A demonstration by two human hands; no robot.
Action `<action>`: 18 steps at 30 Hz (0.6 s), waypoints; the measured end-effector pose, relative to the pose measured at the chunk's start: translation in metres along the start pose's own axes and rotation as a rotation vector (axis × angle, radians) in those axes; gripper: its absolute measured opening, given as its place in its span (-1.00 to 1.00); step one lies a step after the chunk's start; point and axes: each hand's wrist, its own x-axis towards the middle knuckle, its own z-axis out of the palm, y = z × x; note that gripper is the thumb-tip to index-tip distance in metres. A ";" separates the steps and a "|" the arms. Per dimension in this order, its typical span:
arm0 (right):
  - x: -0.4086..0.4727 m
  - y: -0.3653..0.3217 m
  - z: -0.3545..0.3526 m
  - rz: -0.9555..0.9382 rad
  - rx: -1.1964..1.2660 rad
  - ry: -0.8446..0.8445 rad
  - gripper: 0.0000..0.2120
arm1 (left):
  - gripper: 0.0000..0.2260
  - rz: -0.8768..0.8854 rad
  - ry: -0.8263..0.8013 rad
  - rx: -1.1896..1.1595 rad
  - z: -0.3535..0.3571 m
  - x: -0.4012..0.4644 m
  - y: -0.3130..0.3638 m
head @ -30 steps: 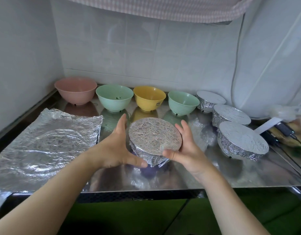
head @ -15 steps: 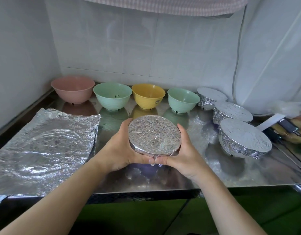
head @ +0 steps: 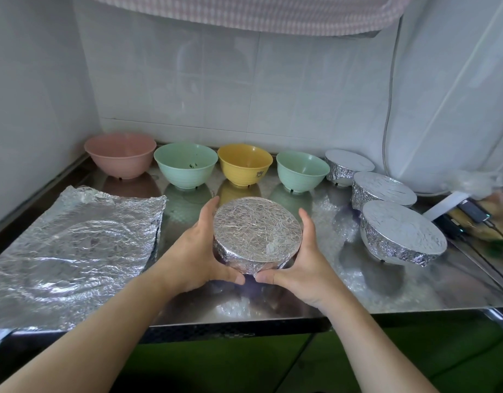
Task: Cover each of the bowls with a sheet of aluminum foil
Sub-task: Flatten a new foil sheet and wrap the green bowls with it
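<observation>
Far to the left of both hands, a loose, crinkled foil sheet (head: 74, 259) lies flat on the steel counter (head: 414, 290). Beyond the hands, along the tiled wall, stands a row of uncovered bowls: a pink bowl (head: 120, 155) well out past the left hand, then a green bowl (head: 185, 165), a yellow bowl (head: 245, 164) straight ahead of the hands, and a second green bowl (head: 301, 171) just past the right hand.

The left hand (head: 197, 258) curls round the left side of the foil-covered bowl (head: 257, 236), thumb under the near edge. The right hand (head: 302, 269) wraps the right side the same way, and the two thumbs nearly meet at the front. I cannot tell whether the bowl rests on the counter or is held just above it.

To the right of the right hand, three more covered bowls (head: 403, 231) stand in a line running back toward the wall. Past them lie dark cables (head: 477, 219).
</observation>
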 end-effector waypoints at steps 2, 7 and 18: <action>-0.001 -0.001 0.000 0.001 0.000 0.004 0.47 | 0.40 -0.009 0.002 0.021 -0.001 -0.001 0.001; 0.002 0.003 0.001 0.008 -0.016 0.003 0.44 | 0.40 -0.006 0.032 0.037 0.003 -0.002 0.002; 0.008 -0.021 0.000 0.146 0.819 0.158 -0.54 | -0.05 -0.128 0.115 -0.501 -0.006 0.006 0.005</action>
